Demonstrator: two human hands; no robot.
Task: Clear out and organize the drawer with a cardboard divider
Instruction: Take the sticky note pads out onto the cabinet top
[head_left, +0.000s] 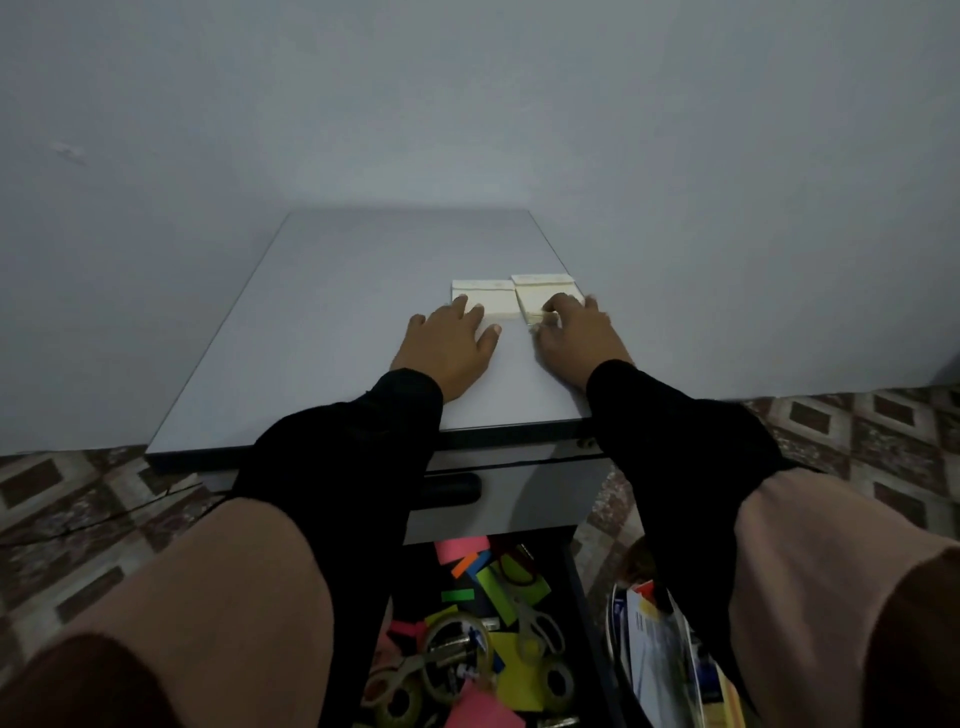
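I have both hands on two pale square cardboard pieces near the right edge of the grey surface (311, 322): my left hand (451, 340) lies flat on the left cardboard piece (485, 300), while my right hand (574, 330) pinches the right cardboard piece (540, 291) at its near edge. I judge they should be squared side by side, pressing lightly, before they go into the open cluttered drawer (488, 639) below the near edge.

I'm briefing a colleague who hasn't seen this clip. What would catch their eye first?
Two hands, the left hand and right hand, rest on two pale paper pads lying side by side on the grey cabinet top. Below, the open drawer brims with bright sticky notes, scissors and tape rolls.
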